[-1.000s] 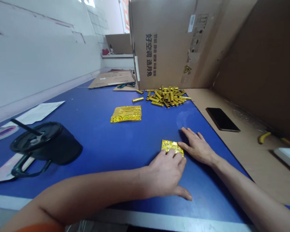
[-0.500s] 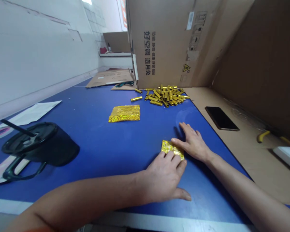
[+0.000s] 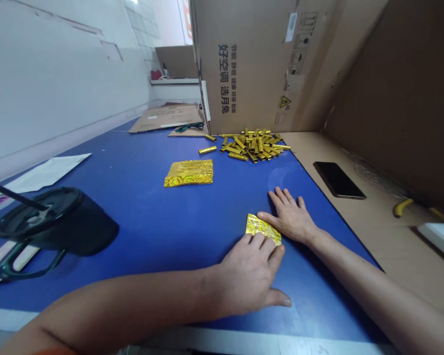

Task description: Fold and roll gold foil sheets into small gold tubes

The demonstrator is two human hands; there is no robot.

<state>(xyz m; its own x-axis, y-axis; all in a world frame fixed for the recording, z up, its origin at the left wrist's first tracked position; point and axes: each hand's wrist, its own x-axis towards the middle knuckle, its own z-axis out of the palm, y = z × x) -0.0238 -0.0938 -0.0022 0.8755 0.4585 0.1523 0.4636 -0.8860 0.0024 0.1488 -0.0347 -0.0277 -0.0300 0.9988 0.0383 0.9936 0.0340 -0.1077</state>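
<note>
Touching gold foil (image 3: 255, 226), left hand (image 3: 249, 273) nearer, right hand (image 3: 293, 220) beyond

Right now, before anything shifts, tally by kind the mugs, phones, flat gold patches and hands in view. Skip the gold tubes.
Mug: 1
Phone: 1
Flat gold patches: 2
Hands: 2
Total: 6
</note>
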